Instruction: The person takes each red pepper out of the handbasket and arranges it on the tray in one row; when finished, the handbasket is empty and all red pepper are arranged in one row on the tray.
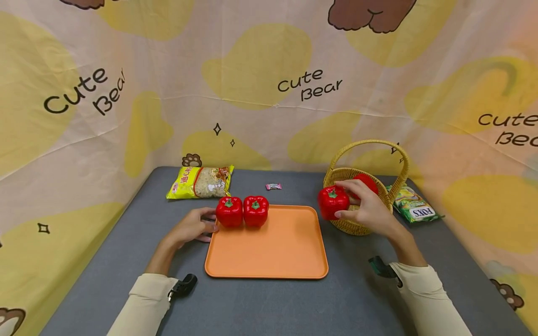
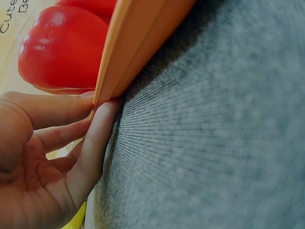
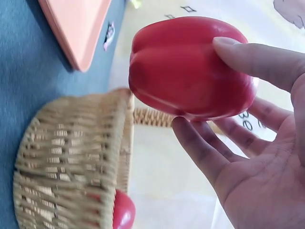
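While I watch from afar, four red bell peppers (image 1: 333,203) show.
Nearest, the left hand (image 1: 193,227) pinches one orange tray (image 1: 269,252) bearing two; the right hand (image 1: 371,209) pinches a third near one wicker basket (image 1: 352,227) holding another; beyond lie one green packet (image 1: 414,201), one pink candy (image 1: 273,186), one yellow bag (image 1: 201,182).

This looks like a makeshift tabletop booth, a small staged set. A printed cloth (image 1: 252,107) with yellow patches, bear drawings and "Cute Bear" lettering hangs in creased walls along the left, back and right of the frame, closing round a plain grey table (image 1: 269,305). An orange tray (image 1: 269,252), a wicker basket (image 1: 350,227) and food packets stand spread across the middle like props, and the person wears dark wrist straps (image 1: 183,285). What room lies beyond the cloth, home or lab, I can't tell.
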The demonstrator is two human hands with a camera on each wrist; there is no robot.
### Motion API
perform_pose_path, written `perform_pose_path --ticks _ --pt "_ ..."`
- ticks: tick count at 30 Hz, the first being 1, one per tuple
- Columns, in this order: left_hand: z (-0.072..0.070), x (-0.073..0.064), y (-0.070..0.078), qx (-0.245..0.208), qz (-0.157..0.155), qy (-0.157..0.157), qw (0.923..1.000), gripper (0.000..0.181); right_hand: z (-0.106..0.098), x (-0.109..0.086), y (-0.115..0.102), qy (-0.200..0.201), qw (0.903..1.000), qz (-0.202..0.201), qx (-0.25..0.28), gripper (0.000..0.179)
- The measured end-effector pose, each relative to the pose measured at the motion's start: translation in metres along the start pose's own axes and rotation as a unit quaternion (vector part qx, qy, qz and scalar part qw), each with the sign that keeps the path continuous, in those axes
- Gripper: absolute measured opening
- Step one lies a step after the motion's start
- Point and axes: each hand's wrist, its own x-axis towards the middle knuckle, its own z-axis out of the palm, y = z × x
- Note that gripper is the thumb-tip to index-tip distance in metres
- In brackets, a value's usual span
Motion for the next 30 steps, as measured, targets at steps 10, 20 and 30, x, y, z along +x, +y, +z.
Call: perform_pose_path --ticks 10,20,30 --pt "-0.001 0.001 0.000 0.011 0.001 0.004 0.9999 0.065 0.026 0.011 -0.006 -0.023 0.9992 0.015 -0.028 0.087" --pt "-0.001 0.000 0.002 0.010 -0.008 0.004 0.9999 0.065 0.051 0.020 -0.009 -0.042 0.9982 0.029 -0.030 0.087" --pt "0.000 0.000 0.002 0.005 -0.010 0.004 0.9999 0.066 0.072 0.028 -0.015 -0.055 0.9981 0.028 0.002 0.083"
